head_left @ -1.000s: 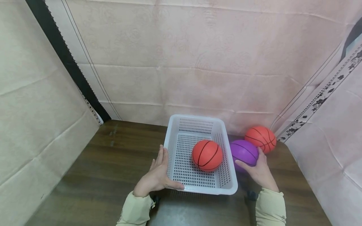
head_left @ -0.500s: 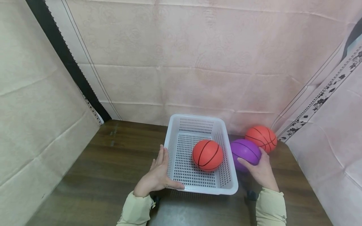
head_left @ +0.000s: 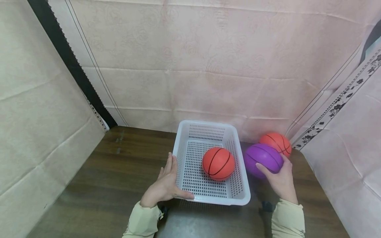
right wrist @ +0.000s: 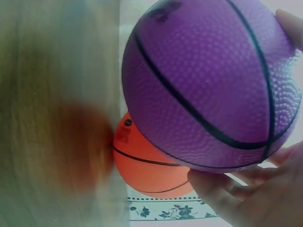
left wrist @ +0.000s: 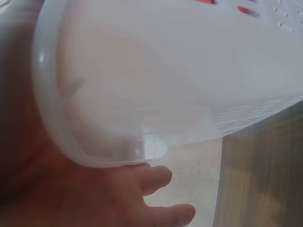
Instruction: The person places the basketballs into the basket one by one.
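Note:
In the head view my right hand (head_left: 281, 178) grips a purple toy basketball (head_left: 263, 160), thumb on the near side and fingers on its right. The right wrist view shows that purple ball (right wrist: 203, 85) raised off the tabletop. My left hand (head_left: 165, 185) rests against the near left corner of a white plastic basket (head_left: 245, 190), with straight fingers along its left side and the thumb along the front rim. Inside the basket sits an orange-red basketball (head_left: 218, 164). Behind the purple ball, partly covered by it, a second orange-red basketball (head_left: 276, 142) stands on the table.
The dark wooden table (head_left: 98, 178) runs back to a pale cloth wall (head_left: 190, 92). Cloth walls also stand at the left and right, the right one with a floral border (head_left: 336, 105). The basket's far end is close to the back wall.
My right hand has lifted the purple ball and shifted it slightly right, so it covers more of the rear orange-red ball. The left hand and the basket have stayed in place.

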`<state>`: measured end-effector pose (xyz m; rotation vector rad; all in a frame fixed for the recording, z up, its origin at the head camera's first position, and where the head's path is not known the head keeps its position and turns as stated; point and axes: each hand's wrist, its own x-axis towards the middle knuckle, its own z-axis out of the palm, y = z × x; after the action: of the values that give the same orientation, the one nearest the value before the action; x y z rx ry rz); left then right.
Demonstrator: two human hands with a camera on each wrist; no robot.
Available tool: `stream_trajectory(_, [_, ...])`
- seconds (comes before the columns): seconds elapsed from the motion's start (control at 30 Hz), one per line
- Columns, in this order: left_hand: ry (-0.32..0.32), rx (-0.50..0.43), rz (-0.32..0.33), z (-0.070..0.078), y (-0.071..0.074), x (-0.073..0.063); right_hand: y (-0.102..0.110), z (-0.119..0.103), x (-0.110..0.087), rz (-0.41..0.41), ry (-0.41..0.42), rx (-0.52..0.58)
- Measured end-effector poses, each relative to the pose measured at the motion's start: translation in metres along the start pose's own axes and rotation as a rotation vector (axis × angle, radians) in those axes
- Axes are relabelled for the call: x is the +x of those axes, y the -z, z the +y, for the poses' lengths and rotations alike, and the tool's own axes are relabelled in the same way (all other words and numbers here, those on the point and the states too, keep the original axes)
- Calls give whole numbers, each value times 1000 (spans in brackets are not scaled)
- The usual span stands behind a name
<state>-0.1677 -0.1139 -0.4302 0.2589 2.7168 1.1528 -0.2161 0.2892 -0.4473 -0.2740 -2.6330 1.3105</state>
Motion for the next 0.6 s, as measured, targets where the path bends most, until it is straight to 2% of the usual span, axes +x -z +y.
stream_trajectory(0.17, [-3, -5, 0, -1, 0, 0, 7, -6, -3, 42, 10, 27])
stream_trajectory(0.6, [-16, 0, -1, -1, 1, 0, 19, -17, -14, 80, 45, 150])
